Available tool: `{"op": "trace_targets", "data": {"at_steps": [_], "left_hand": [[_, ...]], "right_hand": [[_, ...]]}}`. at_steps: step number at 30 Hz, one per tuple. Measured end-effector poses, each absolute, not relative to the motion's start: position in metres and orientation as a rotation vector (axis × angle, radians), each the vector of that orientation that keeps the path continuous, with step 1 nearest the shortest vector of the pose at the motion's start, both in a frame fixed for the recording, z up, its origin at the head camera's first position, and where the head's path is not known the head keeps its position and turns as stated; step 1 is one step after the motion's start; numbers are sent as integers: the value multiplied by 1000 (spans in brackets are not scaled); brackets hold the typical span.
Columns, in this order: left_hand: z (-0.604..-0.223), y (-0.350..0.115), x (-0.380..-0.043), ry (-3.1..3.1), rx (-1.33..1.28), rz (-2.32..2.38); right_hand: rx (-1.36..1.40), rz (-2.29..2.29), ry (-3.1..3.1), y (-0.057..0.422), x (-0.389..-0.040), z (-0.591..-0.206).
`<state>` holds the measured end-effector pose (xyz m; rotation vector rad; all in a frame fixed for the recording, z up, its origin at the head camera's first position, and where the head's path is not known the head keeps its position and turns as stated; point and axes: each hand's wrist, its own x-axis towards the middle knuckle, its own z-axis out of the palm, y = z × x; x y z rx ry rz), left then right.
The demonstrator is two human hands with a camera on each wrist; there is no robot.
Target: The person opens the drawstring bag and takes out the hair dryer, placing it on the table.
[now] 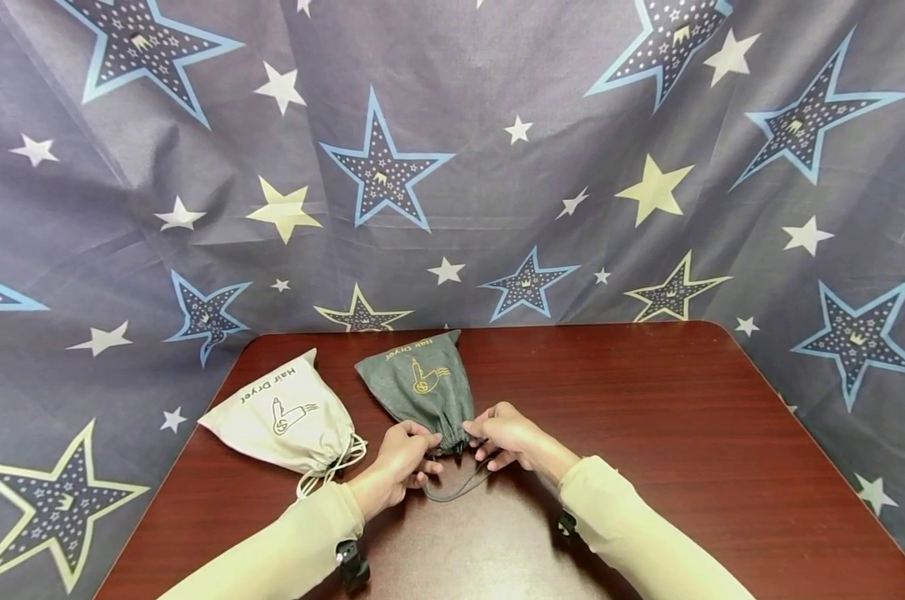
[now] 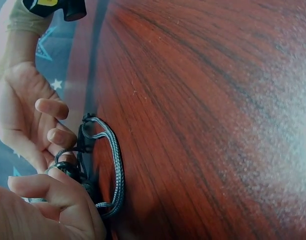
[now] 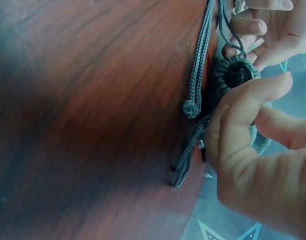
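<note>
A dark grey drawstring bag (image 1: 422,396) with yellow "Hair Dryer" lettering and a dryer drawing lies on the table, its gathered mouth toward me. My left hand (image 1: 400,460) pinches the left side of that mouth. On its right side, my right hand (image 1: 511,435) pinches the cloth between thumb and fingers. A grey cord (image 1: 452,498) loops out of the mouth onto the table between the hands; the left wrist view shows the same doubled cord (image 2: 118,170) curving over the wood. In the right wrist view the puckered mouth (image 3: 224,75) has a small dark opening, and a knotted cord end (image 3: 190,108) hangs beside it.
A white drawstring bag (image 1: 291,421), also marked "Hair Dryer", lies to the left, its white cords (image 1: 321,477) close to my left wrist. The reddish-brown table (image 1: 647,417) ends at a star-patterned curtain (image 1: 497,208) behind. Each wrist wears a dark strap device (image 1: 352,565).
</note>
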<state>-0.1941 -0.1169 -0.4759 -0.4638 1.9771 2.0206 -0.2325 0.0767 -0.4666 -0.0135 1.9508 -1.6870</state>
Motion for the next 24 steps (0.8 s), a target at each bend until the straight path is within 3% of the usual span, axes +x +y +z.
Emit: {"op": "trace_targets", "data": {"at_steps": [24], "left_hand": [[-477,-117,-196,2040,-452,1959]], "right_hand": [[-8,-1722,1957,76,-232,-466]]}}
